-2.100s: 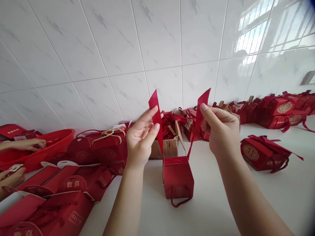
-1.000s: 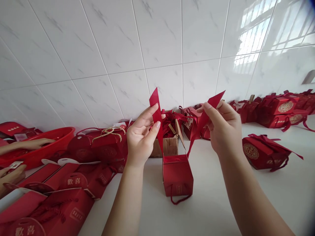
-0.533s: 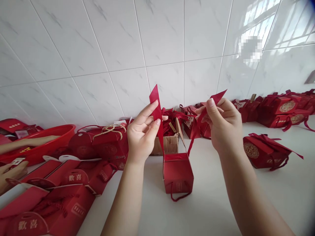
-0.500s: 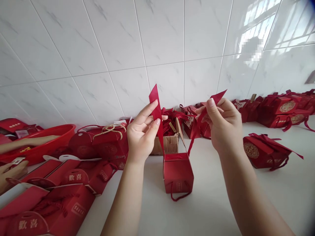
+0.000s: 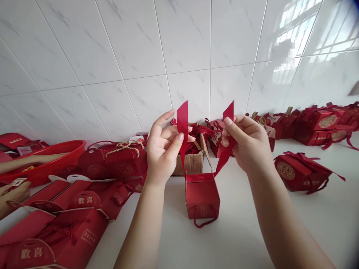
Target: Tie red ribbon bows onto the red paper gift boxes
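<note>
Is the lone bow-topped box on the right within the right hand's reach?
Probably yes: the box sits beside the right forearm, nothing visibly between, but the right hand is holding a ribbon.

box (image 5: pixel 202 194) on table (image 5: pixel 196 250) before carton (image 5: pixel 188 165)

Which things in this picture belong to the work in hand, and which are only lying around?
In use:
red ribbon, one end in the left hand, one in the right hand
small red box below it

Seemingly lying around:
bow-topped box, at right
gold-corded box, at left
</note>
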`<state>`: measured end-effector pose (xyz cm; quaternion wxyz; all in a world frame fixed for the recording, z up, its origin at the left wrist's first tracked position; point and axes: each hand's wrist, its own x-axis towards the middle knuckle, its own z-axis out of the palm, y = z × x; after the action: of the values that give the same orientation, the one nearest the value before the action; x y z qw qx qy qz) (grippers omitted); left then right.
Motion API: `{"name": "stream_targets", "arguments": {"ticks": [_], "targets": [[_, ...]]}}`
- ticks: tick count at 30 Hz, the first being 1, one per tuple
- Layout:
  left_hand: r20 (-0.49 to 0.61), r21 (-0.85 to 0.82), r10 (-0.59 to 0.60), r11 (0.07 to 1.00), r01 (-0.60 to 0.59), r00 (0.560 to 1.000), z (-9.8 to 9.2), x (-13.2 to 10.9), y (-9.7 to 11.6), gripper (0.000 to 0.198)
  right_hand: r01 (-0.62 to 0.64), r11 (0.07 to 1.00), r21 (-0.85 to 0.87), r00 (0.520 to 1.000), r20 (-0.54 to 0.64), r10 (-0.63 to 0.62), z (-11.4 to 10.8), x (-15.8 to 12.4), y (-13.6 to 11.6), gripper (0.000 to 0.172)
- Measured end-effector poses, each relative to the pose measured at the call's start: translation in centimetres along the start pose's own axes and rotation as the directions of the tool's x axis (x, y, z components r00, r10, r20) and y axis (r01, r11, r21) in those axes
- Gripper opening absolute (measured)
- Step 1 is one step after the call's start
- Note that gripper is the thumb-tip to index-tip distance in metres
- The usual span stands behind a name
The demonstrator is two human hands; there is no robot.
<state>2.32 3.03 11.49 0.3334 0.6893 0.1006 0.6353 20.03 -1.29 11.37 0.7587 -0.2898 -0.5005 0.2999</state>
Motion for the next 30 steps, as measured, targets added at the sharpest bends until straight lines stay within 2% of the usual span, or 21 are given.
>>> {"name": "stream_targets", "arguments": {"ticks": [2, 6, 10, 12, 16, 18, 20, 25, 30], "targets": [[0.018, -0.02, -0.036, 0.999, 0.036, 0.999, 0.1, -0.1, 0.3, 0.043, -0.027, 1.0, -0.015, 0.999, 0.019, 0.027, 0.1, -0.1, 0.1, 0.026], [0.128, -0.036, -0.146, 0.988, 0.152, 0.981, 0.5, -0.3, 0.8, 0.031, -0.052, 0.997, -0.061, 0.993, 0.101, 0.058, 0.4, -0.3, 0.3, 0.022], [0.147, -0.002, -0.204, 0.978, 0.206, 0.968, 1.2, -0.5, 1.1, 0.041, -0.092, 0.994, -0.057, 0.966, 0.236, 0.103, 0.8, -0.6, 0.2, 0.019], [0.145, 0.008, -0.225, 0.974, 0.226, 0.963, 1.5, -0.6, 1.1, 0.045, -0.107, 0.993, -0.055, 0.954, 0.277, 0.118, 0.9, -0.7, 0.2, 0.026], [0.164, 0.045, -0.272, 0.962, 0.268, 0.948, 1.7, -0.6, 1.1, 0.05, -0.104, 0.993, -0.06, 0.949, 0.293, 0.117, 1.0, -0.7, 0.4, 0.053], [0.161, 0.057, -0.281, 0.96, 0.275, 0.946, 1.7, -0.6, 1.1, 0.052, -0.099, 0.992, -0.078, 0.943, 0.312, 0.118, 1.0, -0.7, 0.5, 0.061], [0.147, 0.06, -0.28, 0.96, 0.274, 0.949, 1.7, -0.6, 1.1, 0.052, -0.087, 0.991, -0.099, 0.936, 0.332, 0.116, 0.9, -0.7, 0.5, 0.06], [0.086, 0.07, -0.287, 0.957, 0.281, 0.954, 1.7, -0.5, 0.9, 0.047, -0.113, 0.986, -0.121, 0.932, 0.331, 0.148, 1.1, -1.0, 0.4, 0.043], [0.051, 0.103, -0.272, 0.959, 0.266, 0.961, 1.7, -0.3, 0.7, 0.026, -0.174, 0.981, -0.086, 0.934, 0.302, 0.192, 1.2, -0.9, 0.7, 0.048]]}}
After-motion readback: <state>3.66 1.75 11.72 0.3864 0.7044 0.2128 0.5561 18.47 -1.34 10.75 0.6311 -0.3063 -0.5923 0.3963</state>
